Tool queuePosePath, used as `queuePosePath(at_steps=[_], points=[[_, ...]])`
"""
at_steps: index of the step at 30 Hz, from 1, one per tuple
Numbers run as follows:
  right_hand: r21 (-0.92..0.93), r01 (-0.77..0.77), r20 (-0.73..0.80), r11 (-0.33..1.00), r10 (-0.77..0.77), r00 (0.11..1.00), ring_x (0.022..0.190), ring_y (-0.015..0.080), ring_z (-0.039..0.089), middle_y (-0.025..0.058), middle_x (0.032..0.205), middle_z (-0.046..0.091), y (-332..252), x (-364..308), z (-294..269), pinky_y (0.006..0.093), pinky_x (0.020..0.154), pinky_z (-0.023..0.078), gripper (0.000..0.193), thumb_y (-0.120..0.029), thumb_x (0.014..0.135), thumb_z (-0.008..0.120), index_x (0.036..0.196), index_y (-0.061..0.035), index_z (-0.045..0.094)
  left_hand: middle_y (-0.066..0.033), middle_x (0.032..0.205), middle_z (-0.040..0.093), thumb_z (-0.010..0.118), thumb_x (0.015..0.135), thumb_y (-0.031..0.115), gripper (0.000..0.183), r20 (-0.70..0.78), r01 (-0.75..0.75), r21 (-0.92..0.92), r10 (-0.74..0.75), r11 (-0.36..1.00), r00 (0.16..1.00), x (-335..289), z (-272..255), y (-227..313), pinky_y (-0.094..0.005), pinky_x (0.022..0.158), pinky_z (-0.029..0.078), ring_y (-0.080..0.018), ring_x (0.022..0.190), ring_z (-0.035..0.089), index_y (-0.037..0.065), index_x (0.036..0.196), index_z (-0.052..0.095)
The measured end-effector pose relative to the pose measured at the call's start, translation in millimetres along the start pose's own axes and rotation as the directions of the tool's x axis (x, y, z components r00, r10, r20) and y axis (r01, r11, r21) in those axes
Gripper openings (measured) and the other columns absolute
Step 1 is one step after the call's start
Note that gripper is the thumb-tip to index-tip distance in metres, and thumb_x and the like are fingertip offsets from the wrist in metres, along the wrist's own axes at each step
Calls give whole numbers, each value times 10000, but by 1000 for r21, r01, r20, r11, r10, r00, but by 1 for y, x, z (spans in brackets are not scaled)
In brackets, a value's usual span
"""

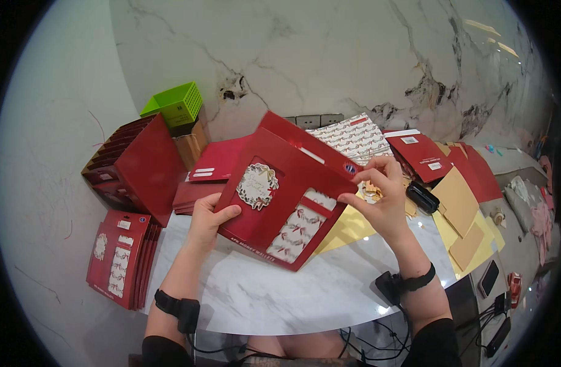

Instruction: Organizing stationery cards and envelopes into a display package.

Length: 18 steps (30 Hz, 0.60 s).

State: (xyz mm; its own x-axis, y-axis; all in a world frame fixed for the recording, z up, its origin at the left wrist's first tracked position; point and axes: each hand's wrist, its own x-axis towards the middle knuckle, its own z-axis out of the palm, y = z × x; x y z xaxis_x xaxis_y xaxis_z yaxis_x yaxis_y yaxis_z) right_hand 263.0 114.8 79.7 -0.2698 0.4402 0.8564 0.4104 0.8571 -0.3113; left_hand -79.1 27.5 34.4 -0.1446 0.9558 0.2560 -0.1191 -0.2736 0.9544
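While reading across from the left, note the stacked red packs just in front of a red divided box; could slide apart if brushed by the left forearm. Behind the box, see a green basket. Next, find the left hand clamped on the lower left edge of the red package, with the thumb across the front and the other fingers hidden behind. Held tilted above the marbled worktop; could bend the wreath cut-out if pressed by a sliding left thumb. Past patterned sheets at the back, come to the right hand, with thumb and forefinger closed on the package's right edge. Could crease there from too hard a pinch, or twist loose from an uneven pull. Farther right, see a black case, then tan envelopes; could be knocked or scattered by a wide swing of the right arm. Could also catch the right wristband's cable by reaching too far.
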Motion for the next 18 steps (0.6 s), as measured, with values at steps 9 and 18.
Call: queuePosePath(at_steps=[9, 18], points=[[235, -587, 676, 775, 304, 672, 842, 126, 644, 61, 950, 693, 3, -14, 8, 285, 762, 523, 378, -222, 844, 776, 1091, 28, 636, -72, 1035, 706, 692, 895, 150, 322, 98, 241, 37, -244, 970, 965, 3, -11, 11, -246, 773, 554, -113, 885, 679, -23, 1161, 640], [189, -917, 900, 351, 311, 305, 783, 56, 605, -13, 915, 671, 29, -33, 35, 223, 697, 480, 235, -157, 893, 712, 1078, -32, 637, -46, 1068, 683, 569, 996, 329, 385, -18, 321, -304, -343, 897, 939, 6, -4, -4, -276, 739, 578, -110, 946, 666, 47, 1256, 590]])
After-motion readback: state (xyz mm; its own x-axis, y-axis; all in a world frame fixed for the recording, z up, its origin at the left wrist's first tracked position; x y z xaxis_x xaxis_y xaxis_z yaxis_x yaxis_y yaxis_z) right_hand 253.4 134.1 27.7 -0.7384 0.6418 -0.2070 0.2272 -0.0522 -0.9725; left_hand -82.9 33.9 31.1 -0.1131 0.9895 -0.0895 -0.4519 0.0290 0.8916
